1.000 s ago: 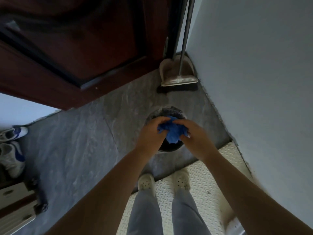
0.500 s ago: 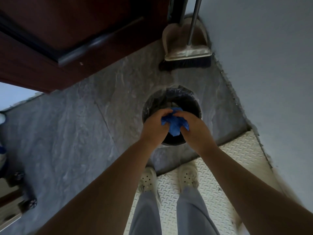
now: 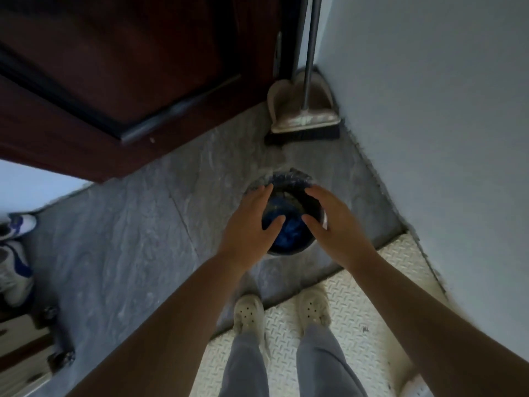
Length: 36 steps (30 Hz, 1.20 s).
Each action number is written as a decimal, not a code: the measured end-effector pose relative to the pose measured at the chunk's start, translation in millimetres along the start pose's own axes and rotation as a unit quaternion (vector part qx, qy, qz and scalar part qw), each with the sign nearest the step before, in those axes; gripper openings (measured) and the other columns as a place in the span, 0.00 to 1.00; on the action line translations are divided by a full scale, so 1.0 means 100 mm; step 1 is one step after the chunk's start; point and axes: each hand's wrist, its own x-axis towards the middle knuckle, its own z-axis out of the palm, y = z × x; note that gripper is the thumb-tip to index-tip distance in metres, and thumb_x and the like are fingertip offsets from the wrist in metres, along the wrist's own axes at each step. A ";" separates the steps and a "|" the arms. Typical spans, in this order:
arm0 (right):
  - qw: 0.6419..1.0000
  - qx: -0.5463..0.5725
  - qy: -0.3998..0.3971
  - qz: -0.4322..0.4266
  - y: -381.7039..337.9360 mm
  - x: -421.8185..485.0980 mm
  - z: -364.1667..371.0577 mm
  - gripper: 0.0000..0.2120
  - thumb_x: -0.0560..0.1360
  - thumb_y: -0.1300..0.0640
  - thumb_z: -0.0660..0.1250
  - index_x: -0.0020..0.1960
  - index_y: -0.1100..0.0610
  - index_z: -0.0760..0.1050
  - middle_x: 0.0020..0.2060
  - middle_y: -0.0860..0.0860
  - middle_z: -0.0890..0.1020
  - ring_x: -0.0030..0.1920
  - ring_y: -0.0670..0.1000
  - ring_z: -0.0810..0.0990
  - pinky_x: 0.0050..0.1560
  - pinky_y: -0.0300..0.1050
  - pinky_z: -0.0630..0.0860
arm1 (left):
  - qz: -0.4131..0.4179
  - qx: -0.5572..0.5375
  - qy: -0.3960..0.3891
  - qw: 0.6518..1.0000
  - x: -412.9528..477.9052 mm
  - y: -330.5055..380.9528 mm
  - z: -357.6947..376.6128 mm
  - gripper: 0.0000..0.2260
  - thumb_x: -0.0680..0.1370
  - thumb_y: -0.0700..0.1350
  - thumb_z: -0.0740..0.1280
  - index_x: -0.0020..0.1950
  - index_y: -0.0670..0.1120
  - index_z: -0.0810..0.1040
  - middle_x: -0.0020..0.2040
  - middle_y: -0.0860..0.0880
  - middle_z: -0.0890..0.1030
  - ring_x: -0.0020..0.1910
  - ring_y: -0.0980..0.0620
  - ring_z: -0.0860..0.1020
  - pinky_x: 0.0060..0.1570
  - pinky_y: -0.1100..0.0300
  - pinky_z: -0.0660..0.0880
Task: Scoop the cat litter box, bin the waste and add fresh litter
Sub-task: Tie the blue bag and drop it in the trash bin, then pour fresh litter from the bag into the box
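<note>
A small round bin [image 3: 289, 179] lined with a dark bag stands on the grey floor in front of my feet. A crumpled blue bundle [image 3: 287, 230] lies inside it. My left hand [image 3: 252, 222] hovers over the bin's left side with fingers spread and holds nothing. My right hand [image 3: 335, 224] hovers over the bin's right side, fingers loose and empty. The litter box, scoop and fresh litter are out of view.
A broom and dustpan [image 3: 303, 110] lean in the corner beyond the bin. A dark wooden door [image 3: 120, 75] is at the upper left, a white wall [image 3: 429, 110] on the right. I stand on a white patterned mat [image 3: 357, 325]. Shoes [image 3: 14, 247] lie at the left edge.
Both hands held the blue bundle above the bin before. They have let go and spread apart, and the bundle now lies inside the bin.
</note>
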 end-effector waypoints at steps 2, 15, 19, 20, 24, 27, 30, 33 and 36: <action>0.999 -0.018 0.032 -0.003 -0.35 -0.16 -0.42 0.25 0.78 0.49 0.63 0.73 0.49 0.62 0.71 0.46 0.66 0.70 0.47 0.64 0.64 0.34 0.60 | 0.041 0.041 0.016 0.998 -0.16 0.37 -0.42 0.30 0.79 0.55 0.63 0.78 0.54 0.54 0.78 0.53 0.58 0.76 0.56 0.56 0.73 0.56 0.59; 0.930 -0.165 0.328 -0.007 -3.06 -2.55 -3.45 0.32 0.78 0.40 0.57 0.77 0.50 0.53 0.75 0.45 0.58 0.74 0.46 0.55 0.70 0.39 0.53 | 0.339 0.324 0.086 0.879 -1.98 3.71 -3.37 0.32 0.78 0.65 0.52 0.79 0.51 0.52 0.79 0.49 0.55 0.77 0.50 0.52 0.72 0.49 0.55; 0.904 -0.196 0.376 0.054 -3.35 -3.47 -3.71 0.33 0.77 0.38 0.55 0.77 0.49 0.50 0.76 0.44 0.56 0.75 0.45 0.54 0.71 0.41 0.53 | 0.386 0.378 0.042 0.841 -2.55 4.31 -3.51 0.33 0.78 0.67 0.47 0.79 0.53 0.48 0.79 0.50 0.50 0.78 0.49 0.49 0.73 0.46 0.50; 0.897 -0.199 0.389 0.073 -3.38 -3.69 -3.75 0.33 0.77 0.38 0.55 0.77 0.50 0.50 0.76 0.44 0.56 0.75 0.45 0.54 0.71 0.41 0.53 | 0.402 0.378 0.036 0.833 -2.66 4.43 -3.49 0.33 0.77 0.67 0.46 0.79 0.53 0.48 0.79 0.50 0.49 0.78 0.49 0.48 0.73 0.45 0.50; 0.859 -0.214 0.441 0.147 -3.38 -4.53 -3.83 0.33 0.77 0.38 0.54 0.77 0.49 0.51 0.75 0.44 0.57 0.75 0.44 0.54 0.71 0.41 0.55 | 0.484 0.360 0.027 0.797 -3.09 4.75 -3.31 0.42 0.70 0.74 0.36 0.79 0.53 0.48 0.79 0.50 0.51 0.78 0.50 0.49 0.74 0.49 0.53; 0.833 -0.213 0.467 0.206 -3.32 -5.10 -3.82 0.32 0.77 0.37 0.54 0.77 0.49 0.52 0.75 0.43 0.58 0.74 0.44 0.55 0.71 0.41 0.56 | 0.523 0.367 0.027 0.769 -3.40 4.89 -3.16 0.37 0.74 0.70 0.40 0.79 0.53 0.49 0.79 0.51 0.51 0.78 0.50 0.50 0.74 0.50 0.53; 0.808 -0.207 0.487 0.258 -3.26 -5.59 -3.72 0.32 0.77 0.37 0.53 0.77 0.50 0.53 0.75 0.43 0.59 0.74 0.44 0.56 0.70 0.42 0.58 | 0.558 0.372 0.003 0.742 -3.74 5.01 -3.03 0.33 0.77 0.67 0.44 0.79 0.53 0.49 0.79 0.52 0.51 0.78 0.52 0.50 0.75 0.51 0.53; 0.786 -0.198 0.508 0.292 -3.24 -6.07 -3.56 0.32 0.77 0.37 0.53 0.77 0.50 0.53 0.75 0.44 0.59 0.74 0.45 0.57 0.70 0.41 0.57 | 0.588 0.363 -0.024 0.723 -4.10 5.14 -2.85 0.32 0.78 0.66 0.45 0.79 0.53 0.49 0.79 0.52 0.51 0.77 0.53 0.51 0.74 0.52 0.54; 0.761 -0.196 0.528 0.322 -3.22 -6.61 -3.36 0.32 0.77 0.38 0.52 0.77 0.51 0.54 0.75 0.44 0.60 0.74 0.45 0.57 0.70 0.40 0.57 | 0.627 0.354 -0.035 0.692 -4.59 5.26 -2.55 0.32 0.78 0.66 0.45 0.79 0.52 0.50 0.79 0.51 0.52 0.77 0.53 0.51 0.74 0.52 0.54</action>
